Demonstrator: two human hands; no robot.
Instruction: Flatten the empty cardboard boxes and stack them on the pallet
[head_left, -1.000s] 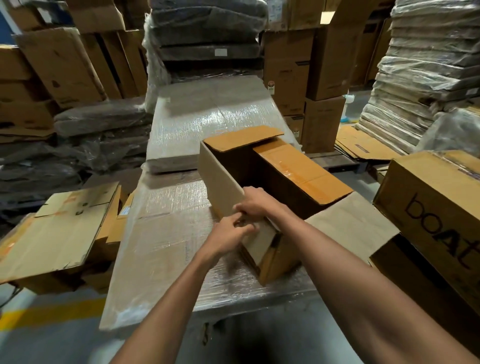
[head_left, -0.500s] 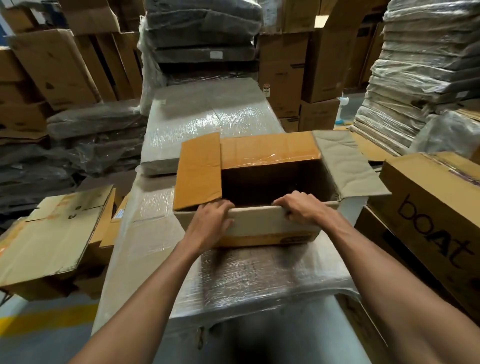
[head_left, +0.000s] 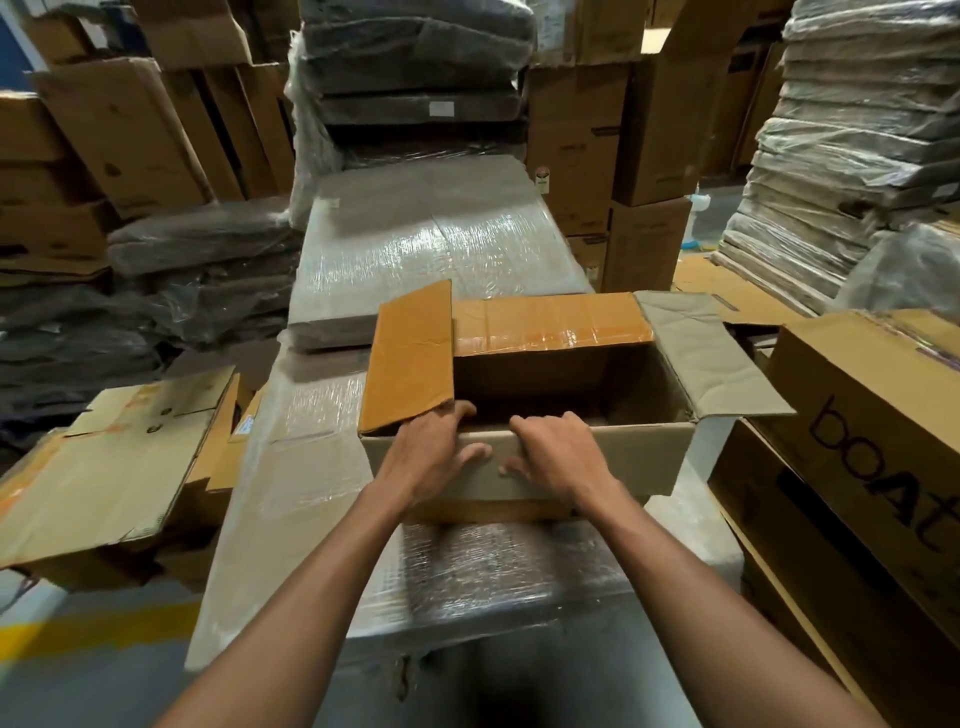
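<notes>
The box (head_left: 639, 460) sits near the wrapped stack's (head_left: 467, 577) front edge, its long axis crosswise. Left hand (head_left: 431, 452) and right hand (head_left: 561, 460), close together, grip its near wall - equally near.

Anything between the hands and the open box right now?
No. The left hand and right hand both grip the near wall of the box, fingers over its rim, thumbs on the outer face. Nothing visible lies between.
</notes>
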